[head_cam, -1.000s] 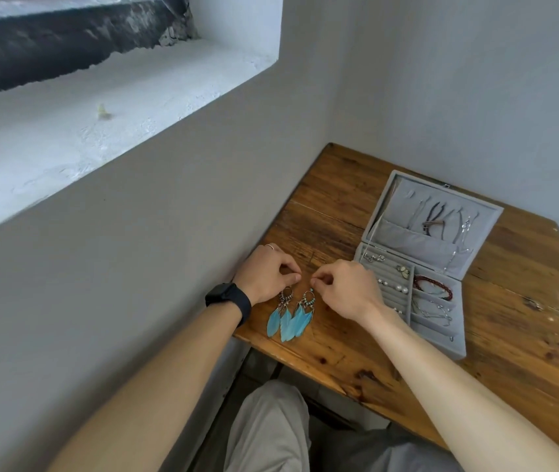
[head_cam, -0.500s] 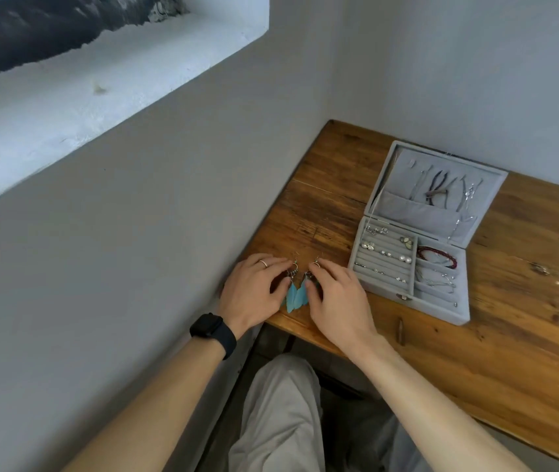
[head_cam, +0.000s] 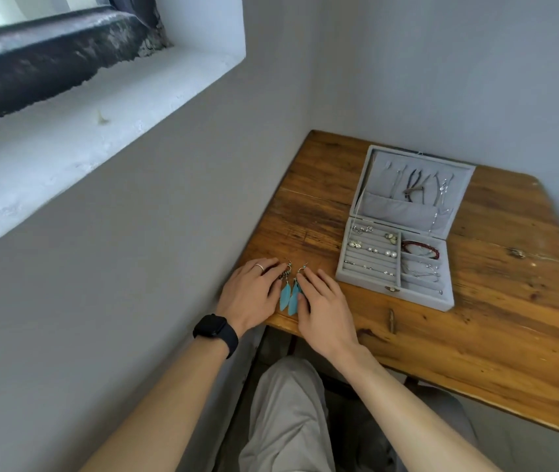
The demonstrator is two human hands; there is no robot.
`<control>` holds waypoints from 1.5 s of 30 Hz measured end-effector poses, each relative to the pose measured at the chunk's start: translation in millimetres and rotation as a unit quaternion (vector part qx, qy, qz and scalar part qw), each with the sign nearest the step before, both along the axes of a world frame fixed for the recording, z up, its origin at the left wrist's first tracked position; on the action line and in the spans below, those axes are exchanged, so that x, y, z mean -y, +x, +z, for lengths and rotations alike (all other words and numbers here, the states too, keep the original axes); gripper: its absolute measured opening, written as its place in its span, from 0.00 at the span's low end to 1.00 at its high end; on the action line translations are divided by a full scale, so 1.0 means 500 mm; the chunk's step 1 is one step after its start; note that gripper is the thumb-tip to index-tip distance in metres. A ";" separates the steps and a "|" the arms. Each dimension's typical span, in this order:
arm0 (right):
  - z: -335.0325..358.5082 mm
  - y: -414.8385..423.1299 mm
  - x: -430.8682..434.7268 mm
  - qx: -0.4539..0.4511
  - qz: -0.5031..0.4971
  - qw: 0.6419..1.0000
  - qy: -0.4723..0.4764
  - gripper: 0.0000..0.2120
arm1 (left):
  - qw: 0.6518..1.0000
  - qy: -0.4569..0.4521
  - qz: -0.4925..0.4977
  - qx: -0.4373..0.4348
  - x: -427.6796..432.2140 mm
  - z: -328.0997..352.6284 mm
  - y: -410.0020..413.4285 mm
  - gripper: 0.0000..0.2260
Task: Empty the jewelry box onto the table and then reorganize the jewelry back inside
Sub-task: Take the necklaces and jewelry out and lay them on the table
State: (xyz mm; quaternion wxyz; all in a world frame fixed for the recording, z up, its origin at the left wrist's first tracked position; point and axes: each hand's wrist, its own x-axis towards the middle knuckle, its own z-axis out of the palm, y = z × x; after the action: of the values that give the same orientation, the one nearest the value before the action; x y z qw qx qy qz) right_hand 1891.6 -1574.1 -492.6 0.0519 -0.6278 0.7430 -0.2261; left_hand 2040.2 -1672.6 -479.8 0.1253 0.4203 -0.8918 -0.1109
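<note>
A grey jewelry box lies open on the wooden table, lid leaning back. Necklaces hang inside the lid. Small earrings sit in the left slotted rows, and a red bracelet and thin chains fill the right compartments. Two blue feather earrings lie flat near the table's left front corner. My left hand and my right hand lie flat on either side of them, straight fingers touching the hooks and feathers.
Grey walls close in the table on the left and at the back. A window sill runs high on the left. My knees are under the table's front edge. Bare wood lies to the right of the box.
Both hands went from pinching the earring hooks to lying flat with straight fingers beside the feather earrings, which now rest on the table. The camera view has shifted.
</note>
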 end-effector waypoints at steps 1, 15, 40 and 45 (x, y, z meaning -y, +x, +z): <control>-0.001 0.000 -0.001 0.003 -0.001 1.000 -0.003 0.21 | 1.000 0.008 0.005 -0.005 -0.002 0.001 -0.001 0.19; 0.026 -0.009 -0.023 0.100 0.017 0.995 -0.002 0.22 | 0.998 0.054 0.027 0.007 -0.031 0.028 -0.007 0.21; 0.221 -0.342 -0.117 0.028 -0.097 0.986 -0.130 0.15 | 0.992 -0.105 -0.060 -0.027 -0.007 0.205 -0.300 0.22; 0.250 -0.428 -0.029 -0.023 -0.086 0.987 -0.132 0.15 | 0.995 -0.039 -0.028 -0.090 0.074 0.243 -0.386 0.26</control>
State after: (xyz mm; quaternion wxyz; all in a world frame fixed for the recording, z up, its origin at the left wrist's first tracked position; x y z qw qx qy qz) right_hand 1677.4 -1559.6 -367.4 -0.0679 -0.5677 0.7590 -0.3115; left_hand 1847.1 -1709.6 -358.3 0.2179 0.3788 -0.8919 -0.1167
